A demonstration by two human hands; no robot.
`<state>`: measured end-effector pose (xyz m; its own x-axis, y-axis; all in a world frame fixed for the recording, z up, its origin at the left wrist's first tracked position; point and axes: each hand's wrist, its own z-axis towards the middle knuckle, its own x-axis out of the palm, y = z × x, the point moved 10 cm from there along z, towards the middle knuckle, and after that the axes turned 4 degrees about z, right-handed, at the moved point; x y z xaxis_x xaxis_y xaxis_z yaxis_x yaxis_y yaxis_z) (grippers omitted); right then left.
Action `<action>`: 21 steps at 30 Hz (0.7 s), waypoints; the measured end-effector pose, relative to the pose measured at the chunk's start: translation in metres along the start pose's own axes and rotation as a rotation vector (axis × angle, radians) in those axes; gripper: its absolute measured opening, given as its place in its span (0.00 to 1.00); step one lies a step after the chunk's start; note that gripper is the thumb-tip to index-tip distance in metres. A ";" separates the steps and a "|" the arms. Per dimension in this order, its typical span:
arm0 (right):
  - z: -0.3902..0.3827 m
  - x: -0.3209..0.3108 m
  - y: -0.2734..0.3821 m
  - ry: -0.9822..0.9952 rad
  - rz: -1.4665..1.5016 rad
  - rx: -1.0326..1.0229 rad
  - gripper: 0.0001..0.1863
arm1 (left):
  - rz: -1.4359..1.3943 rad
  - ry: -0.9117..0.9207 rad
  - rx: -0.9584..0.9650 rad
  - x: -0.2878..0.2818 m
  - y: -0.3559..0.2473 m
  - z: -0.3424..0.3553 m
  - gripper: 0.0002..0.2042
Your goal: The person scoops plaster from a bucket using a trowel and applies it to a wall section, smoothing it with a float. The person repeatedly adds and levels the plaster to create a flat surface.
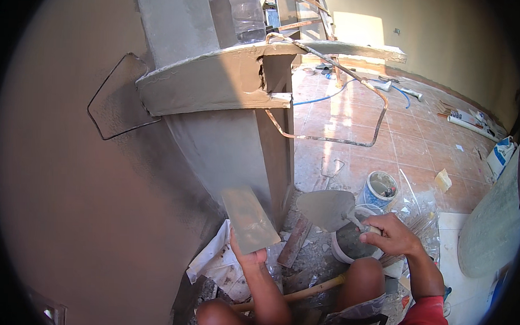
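My left hand is closed round a flat rectangular plastering float, its broad face turned up towards me. The float is in front of the foot of a grey plastered pillar; whether the two touch I cannot tell. In my right hand, closed round its handle, is a pointing trowel with a wide grey blade facing left. Below the trowel and my fingers stands a white bucket holding wet grey mortar. Behind it is a second bucket, blue and white, with grey residue inside.
A curved plastered ledge juts from the pillar, with bent metal rods sticking out. The brown wall rises at left. A wooden handle lies by my knees, near a dirty white sheet. A large grey cylinder stands right.
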<state>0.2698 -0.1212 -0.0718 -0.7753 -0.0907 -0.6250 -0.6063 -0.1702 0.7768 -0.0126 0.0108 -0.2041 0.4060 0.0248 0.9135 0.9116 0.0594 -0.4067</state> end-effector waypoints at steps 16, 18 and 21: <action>-0.086 -0.057 -0.141 -0.156 -0.076 0.369 0.18 | 0.179 0.142 -0.131 0.029 0.055 -0.023 0.20; -0.092 -0.059 -0.162 -0.112 -0.052 0.521 0.18 | 0.202 0.156 -0.171 0.019 0.062 -0.023 0.22; -0.100 -0.062 -0.188 -0.135 -0.322 0.471 0.15 | 0.214 0.137 -0.214 0.021 0.079 -0.025 0.22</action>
<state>0.4495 -0.1815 -0.1871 -0.5360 0.0242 -0.8439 -0.8044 0.2886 0.5192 0.0698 -0.0090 -0.2166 0.5811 -0.1209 0.8048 0.7919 -0.1442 -0.5934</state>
